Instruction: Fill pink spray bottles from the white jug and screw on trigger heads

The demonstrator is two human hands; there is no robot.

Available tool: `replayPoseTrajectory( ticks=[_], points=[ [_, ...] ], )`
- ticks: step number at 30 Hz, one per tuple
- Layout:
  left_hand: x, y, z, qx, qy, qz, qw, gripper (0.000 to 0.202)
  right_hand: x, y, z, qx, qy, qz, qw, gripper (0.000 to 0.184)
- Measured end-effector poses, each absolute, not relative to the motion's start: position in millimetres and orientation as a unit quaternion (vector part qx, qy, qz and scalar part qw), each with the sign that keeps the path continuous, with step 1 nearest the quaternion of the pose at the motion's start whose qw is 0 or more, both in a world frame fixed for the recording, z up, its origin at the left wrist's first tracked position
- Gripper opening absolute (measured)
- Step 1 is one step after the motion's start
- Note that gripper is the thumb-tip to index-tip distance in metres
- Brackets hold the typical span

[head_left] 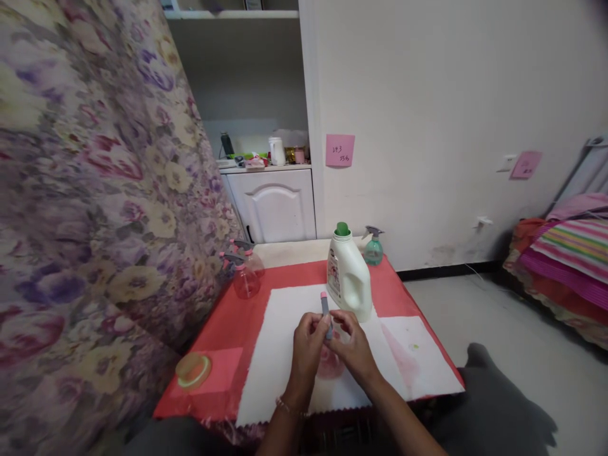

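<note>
Both hands meet over a pink see-through spray bottle (329, 366) near the middle of the white cloth (268, 361). At its top is a grey spray head with a pink nozzle (325, 303). My left hand (310, 342) has its fingers closed on the grey spray head from the left. My right hand (352, 347) curls around the same part from the right, thumb and fingers bent in against it. The fingers hide the neck, so I cannot tell whether head and bottle are joined. Just behind stands a large pale green detergent jug (350, 275) with a green cap (341, 228).
Two pink spray bottles (246, 282) stand at the back left, by the floral curtain (118, 190). A green spray bottle (373, 252) is at the back right. A roll of tape (194, 371) lies front left on the red table cover (223, 323). A stained white sheet (418, 354) lies right.
</note>
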State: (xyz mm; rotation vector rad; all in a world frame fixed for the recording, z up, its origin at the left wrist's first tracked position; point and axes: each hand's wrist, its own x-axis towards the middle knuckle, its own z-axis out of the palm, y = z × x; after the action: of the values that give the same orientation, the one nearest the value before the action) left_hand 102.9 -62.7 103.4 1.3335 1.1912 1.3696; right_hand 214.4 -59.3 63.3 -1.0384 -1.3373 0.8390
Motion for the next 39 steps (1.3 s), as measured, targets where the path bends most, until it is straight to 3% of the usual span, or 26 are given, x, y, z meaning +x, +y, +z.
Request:
replayPoseTrajectory(
  ticks=[2,6,12,39],
  points=[
    [103.0,-62.9,104.2,0.534,0.478,0.550,0.428,0.025,218.5,-63.7,64.7,-0.426,-0.590,0.364,0.582,0.036],
    [103.4,-62.9,104.7,0.531,0.482,0.555,0.421,0.025,229.5,-69.3,64.3,-0.436,-0.581,0.361,0.585,0.013],
    [104.0,-62.7,105.4,0.534,0.476,0.555,0.425,0.025,228.5,-62.1,63.2,-0.419,-0.601,0.365,0.574,0.029],
    [104.5,-61.5,100.6,0.534,0.492,0.550,0.413,0.027,208.6,-60.6,57.6,-0.451,-0.588,0.315,0.593,0.016]
  ],
)
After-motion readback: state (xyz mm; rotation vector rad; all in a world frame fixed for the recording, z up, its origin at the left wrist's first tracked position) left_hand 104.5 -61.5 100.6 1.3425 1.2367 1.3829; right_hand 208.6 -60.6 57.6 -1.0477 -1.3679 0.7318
